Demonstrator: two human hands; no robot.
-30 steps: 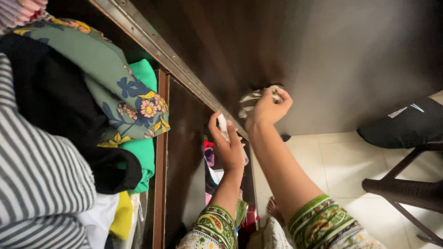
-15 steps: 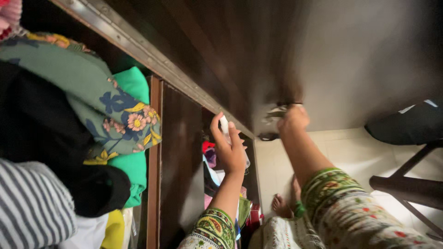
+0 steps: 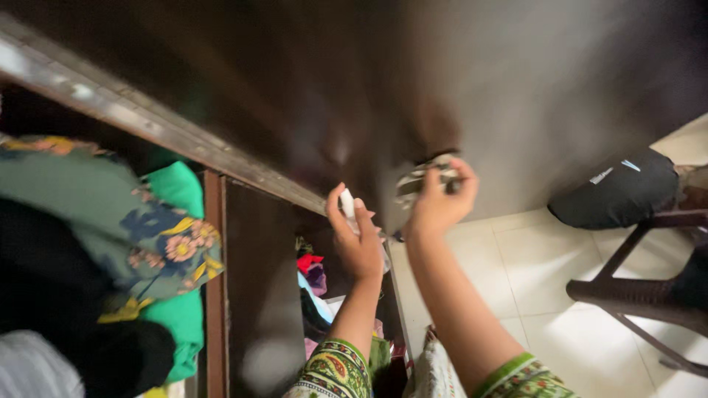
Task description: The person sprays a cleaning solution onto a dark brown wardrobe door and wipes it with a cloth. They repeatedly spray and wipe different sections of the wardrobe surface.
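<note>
Both hands raised, fingers (image 3: 352,221) curled closed.

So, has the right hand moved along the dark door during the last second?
Yes. The right hand went down the dark wardrobe door to the metal handle, nearer the tiled floor. It grips the handle now.

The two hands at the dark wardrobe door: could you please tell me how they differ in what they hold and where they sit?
The left hand holds a small white object near the door edge; the right hand grips the metal door handle, slightly higher. Both wear green patterned sleeves.
</note>
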